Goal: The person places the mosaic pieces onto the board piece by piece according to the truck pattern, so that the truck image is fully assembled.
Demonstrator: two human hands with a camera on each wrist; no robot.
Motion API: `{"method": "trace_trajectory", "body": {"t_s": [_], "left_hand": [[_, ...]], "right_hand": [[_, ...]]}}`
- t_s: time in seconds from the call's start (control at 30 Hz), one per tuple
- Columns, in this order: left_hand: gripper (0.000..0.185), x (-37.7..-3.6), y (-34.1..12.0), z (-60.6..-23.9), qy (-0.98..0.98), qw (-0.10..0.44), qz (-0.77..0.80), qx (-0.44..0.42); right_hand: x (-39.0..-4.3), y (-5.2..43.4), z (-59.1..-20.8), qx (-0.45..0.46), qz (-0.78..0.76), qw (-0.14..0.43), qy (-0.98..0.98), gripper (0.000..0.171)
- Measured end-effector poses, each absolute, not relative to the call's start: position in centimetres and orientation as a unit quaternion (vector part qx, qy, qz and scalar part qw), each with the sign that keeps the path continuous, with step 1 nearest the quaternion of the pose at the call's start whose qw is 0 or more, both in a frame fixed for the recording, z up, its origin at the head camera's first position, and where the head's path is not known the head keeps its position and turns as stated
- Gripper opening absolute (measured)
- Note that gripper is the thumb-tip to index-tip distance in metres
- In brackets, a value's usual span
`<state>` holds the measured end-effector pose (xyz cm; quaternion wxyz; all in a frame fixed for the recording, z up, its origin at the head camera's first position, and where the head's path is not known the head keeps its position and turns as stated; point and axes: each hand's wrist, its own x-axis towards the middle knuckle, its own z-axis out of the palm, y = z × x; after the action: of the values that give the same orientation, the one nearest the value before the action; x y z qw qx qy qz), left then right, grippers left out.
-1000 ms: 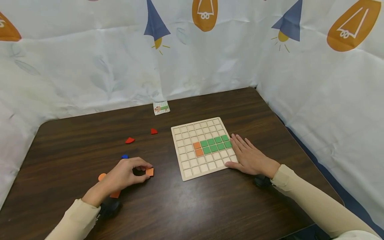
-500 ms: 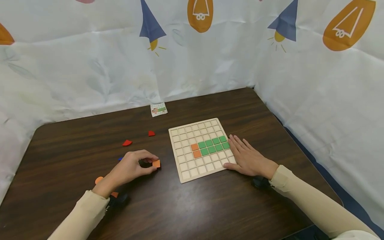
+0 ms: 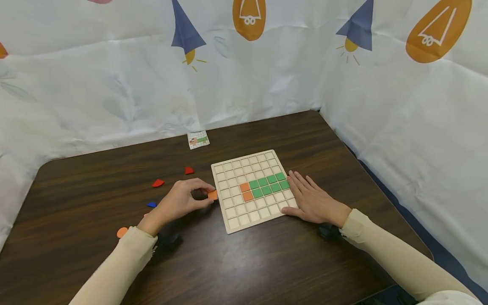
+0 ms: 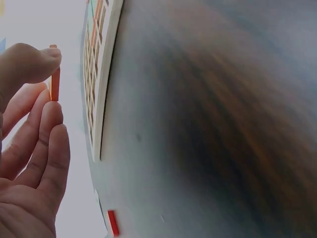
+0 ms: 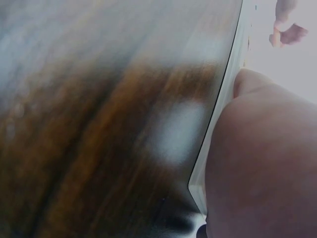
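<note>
Tile (image 3: pixel 212 195) sits pinched in left grip (image 3: pixel 185 197); right grip (image 3: pixel 314 202) lies flat against board (image 3: pixel 262 203)

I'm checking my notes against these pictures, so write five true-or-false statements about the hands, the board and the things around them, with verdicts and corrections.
1. The left hand pinches an orange square. True.
2. Eight green squares sit in the board. True.
3. The right hand is curled round a red piece. False: the right hand holds nothing and rests against the board with its fingers straight.
4. The orange disc lies on the board. False: the orange disc lies on the table, near the left sleeve.
5. The picture card lies by the table's far edge. True.
</note>
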<state>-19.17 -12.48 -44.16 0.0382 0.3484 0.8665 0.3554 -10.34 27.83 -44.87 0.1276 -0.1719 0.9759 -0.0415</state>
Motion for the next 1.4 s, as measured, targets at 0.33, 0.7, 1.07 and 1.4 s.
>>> {"method": "trace_trajectory", "body": {"t_s": [0.33, 0.7, 1.07, 1.4], "left_hand": [[0.027, -21.0, -9.3, -44.2, 0.866, 0.054, 0.367, 0.334], [0.029, -22.7, -6.5, -44.9, 0.858, 0.084, 0.37, 0.347], [0.03, -23.4, -4.5, -45.0, 0.866, 0.078, 0.344, 0.354], [0.029, -23.8, -3.6, -45.3, 0.869, 0.071, 0.33, 0.36]], "right_hand": [[-10.3, 27.9, -44.8, -0.172, -0.042, 0.129, 0.976, 0.101], [-10.4, 27.9, -44.9, -0.173, -0.033, 0.124, 0.976, 0.103], [-10.4, 27.7, -44.6, -0.171, -0.035, 0.129, 0.976, 0.102], [-10.4, 27.8, -44.7, -0.168, -0.037, 0.134, 0.976, 0.104]]}}
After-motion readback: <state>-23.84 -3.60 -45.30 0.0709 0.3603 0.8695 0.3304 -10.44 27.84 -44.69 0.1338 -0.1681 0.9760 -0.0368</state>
